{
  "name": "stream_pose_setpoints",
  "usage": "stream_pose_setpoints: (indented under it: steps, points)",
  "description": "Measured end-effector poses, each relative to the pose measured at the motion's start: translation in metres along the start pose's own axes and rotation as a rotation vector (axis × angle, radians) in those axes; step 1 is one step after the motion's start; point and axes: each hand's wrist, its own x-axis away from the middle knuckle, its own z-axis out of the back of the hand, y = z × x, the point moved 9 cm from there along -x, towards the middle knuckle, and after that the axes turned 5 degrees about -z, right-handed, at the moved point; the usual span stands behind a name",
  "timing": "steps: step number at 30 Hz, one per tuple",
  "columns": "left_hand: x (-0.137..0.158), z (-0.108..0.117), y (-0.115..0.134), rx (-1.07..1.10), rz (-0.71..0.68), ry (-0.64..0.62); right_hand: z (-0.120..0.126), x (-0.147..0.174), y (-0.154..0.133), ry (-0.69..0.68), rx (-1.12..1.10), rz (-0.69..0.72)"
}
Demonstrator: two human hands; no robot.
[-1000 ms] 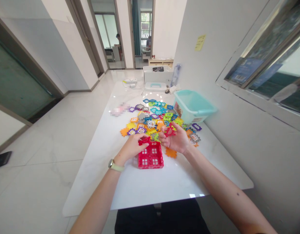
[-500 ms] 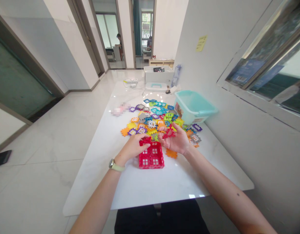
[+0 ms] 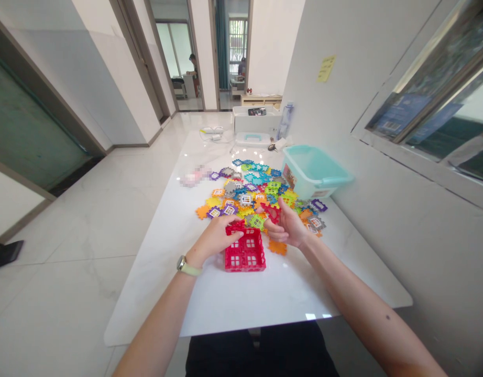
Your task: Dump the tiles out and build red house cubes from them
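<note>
- White glossy marble-look table (image 3: 233,298) set against a wall, doorway and hall behind.
- Left hand (image 3: 213,238) curled onto the red block box (image 3: 244,251), fingers on its far rim; box sits on the table just in front of the person.
- Right hand (image 3: 286,226) pinches a red triangular piece (image 3: 272,211), just above the box's right side.
- Risk: a hard press could pop the toothed snap joints or slide the box on the slick top.
- Loose tile pile (image 3: 251,191): hard plastic, notched edges, window cut-outs; teal bin (image 3: 314,170) smooth, thin-walled.
</note>
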Motion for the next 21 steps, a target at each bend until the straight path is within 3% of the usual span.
stream_pose_setpoints:
  steps: [5,9,13,17,21]
  points:
    - [0.0,0.0,-0.002,0.003,0.008,0.0,0.012,0.0,-0.001,0.112,0.128,0.01]
    - [0.0,0.001,0.001,0.022,-0.016,0.013,0.018,-0.001,-0.008,0.197,0.325,0.11]
    - [-0.001,0.015,0.018,0.038,-0.104,0.148,0.021,0.001,-0.018,0.296,0.447,0.228]
    - [-0.001,0.026,0.041,0.05,-0.185,0.287,0.005,0.007,-0.031,0.324,0.609,0.288]
    - [-0.006,0.019,0.061,0.08,-0.227,0.271,-0.018,0.012,-0.044,0.338,0.922,0.333]
